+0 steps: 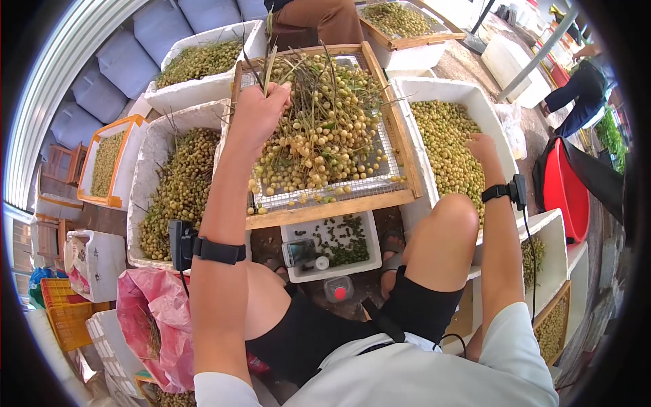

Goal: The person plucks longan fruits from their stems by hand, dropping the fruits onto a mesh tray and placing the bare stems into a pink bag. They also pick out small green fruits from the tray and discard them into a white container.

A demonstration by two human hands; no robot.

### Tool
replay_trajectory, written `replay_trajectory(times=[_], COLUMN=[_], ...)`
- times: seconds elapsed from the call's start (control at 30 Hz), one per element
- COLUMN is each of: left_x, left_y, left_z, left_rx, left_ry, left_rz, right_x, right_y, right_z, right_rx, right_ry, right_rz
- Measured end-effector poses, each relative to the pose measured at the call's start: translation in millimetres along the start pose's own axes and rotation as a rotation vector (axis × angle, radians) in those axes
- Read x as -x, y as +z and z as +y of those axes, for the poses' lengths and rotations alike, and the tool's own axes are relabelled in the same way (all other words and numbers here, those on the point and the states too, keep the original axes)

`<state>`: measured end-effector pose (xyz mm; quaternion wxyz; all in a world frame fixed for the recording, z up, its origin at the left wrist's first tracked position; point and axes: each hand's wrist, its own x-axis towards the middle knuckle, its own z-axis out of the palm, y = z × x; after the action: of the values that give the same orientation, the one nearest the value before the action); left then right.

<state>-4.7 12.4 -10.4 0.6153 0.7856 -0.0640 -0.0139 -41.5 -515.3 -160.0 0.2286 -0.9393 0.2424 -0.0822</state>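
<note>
My left hand (263, 115) is closed round the stems of a large bunch of small yellow-green fruit (319, 136). The bunch lies over a wood-framed wire mesh screen (339, 209), with some loose fruit on the mesh. My right hand (483, 146) is over the white foam box (420, 89) of loose fruit on the right, touching or close to the fruit (447, 149). Its fingers are curled and partly hidden, so what they hold, if anything, cannot be made out.
Left stands a foam box (146, 163) of fruit on stems, with a pink bag (156, 305) below. Beneath the screen sits a white tray (366, 271) with green fruit and a phone. A seated person (319, 20) is beyond; another person (576, 88) is far right.
</note>
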Motion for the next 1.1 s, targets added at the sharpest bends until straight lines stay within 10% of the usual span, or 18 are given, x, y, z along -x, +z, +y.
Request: replay_trajectory(times=[0.37, 0.57, 1.1], left_x=[-1, -4, -27], left_y=[-23, -14, -13], left_z=[8, 13, -1], left_rx=[0.482, 0.526, 0.517], left_ry=[-0.123, -0.118, -0.18], left_rz=[-0.062, -0.13, -0.269], right_x=[136, 166, 163], right_y=[-4, 40, 71], right_z=[-298, -344, -330], right_rx=[-0.65, -1.305, -1.799], right_ry=[-0.787, -0.064, 0.133], right_rz=[-0.466, -1.158, -1.15])
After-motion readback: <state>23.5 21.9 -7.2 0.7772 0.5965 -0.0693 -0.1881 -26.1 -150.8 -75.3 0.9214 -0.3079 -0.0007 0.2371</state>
